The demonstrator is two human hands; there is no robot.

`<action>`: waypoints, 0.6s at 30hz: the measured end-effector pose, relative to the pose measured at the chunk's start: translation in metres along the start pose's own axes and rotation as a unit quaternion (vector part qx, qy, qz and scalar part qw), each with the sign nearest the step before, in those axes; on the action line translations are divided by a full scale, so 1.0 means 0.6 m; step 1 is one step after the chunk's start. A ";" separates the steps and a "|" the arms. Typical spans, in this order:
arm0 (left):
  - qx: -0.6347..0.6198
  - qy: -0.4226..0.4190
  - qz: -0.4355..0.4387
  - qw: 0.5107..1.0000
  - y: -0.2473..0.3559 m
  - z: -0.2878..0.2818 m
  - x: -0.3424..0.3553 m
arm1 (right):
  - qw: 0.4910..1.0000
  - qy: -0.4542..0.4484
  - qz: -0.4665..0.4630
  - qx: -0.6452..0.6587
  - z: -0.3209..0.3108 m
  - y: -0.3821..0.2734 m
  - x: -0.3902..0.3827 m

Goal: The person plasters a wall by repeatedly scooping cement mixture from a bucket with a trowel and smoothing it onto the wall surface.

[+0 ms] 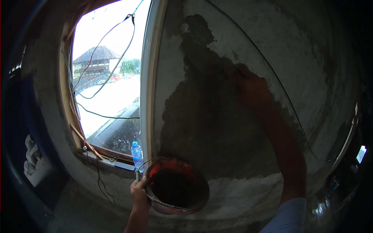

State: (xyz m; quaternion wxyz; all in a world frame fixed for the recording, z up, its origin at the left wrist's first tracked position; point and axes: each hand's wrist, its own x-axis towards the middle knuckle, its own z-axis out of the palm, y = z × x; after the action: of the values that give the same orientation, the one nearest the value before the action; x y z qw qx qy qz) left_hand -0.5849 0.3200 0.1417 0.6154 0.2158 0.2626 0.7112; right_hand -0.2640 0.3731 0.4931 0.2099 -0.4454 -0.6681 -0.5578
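My left hand (pixel 140 195) is closed on the rim of a bucket (pixel 161 207), beside the grip of its wire handle. Its inner wall is orange-red, and a dark mass lies inside, too shadowed to make out. Up and to the right, my right hand (pixel 251 88) is closed against the wall (pixel 241 194). Deep shadow hides what it holds. Around and below that hand spreads a broad patch of dark, wet-looking plaster (pixel 217 128) with ragged edges against the paler wall.
At the left is a window (pixel 149 77) with a wooden frame and loose cables (pixel 105 116) hanging across it. A blue-tinted plastic bottle (pixel 136 153) stands on its sill, close to the bucket. A black cable (pixel 272 70) runs down the wall on the right.
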 end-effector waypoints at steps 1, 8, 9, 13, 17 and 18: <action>0.004 -0.003 0.006 1.000 0.003 0.003 -0.004 | 0.999 -0.008 0.019 0.048 -0.008 0.002 -0.002; 0.000 -0.021 0.003 1.000 -0.003 0.004 0.006 | 0.989 0.074 0.094 0.092 -0.028 -0.014 0.093; 0.002 -0.015 0.003 1.000 -0.003 0.002 0.004 | 0.988 0.077 0.091 0.096 -0.017 -0.026 0.109; 0.005 -0.004 0.001 1.000 -0.008 -0.003 0.005 | 0.997 0.022 0.079 -0.005 0.030 -0.041 0.102; 0.006 -0.002 -0.003 1.000 -0.004 -0.012 0.008 | 0.998 -0.032 0.056 -0.018 0.020 -0.056 0.050; 0.007 -0.003 -0.002 1.000 -0.003 -0.013 0.009 | 0.998 -0.034 0.053 -0.017 0.012 -0.059 0.034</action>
State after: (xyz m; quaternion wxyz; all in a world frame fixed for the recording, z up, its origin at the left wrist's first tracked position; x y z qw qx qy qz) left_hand -0.5891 0.3246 0.1346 0.6163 0.2219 0.2658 0.7073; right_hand -0.3024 0.3879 0.4872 0.2088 -0.5023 -0.6407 -0.5418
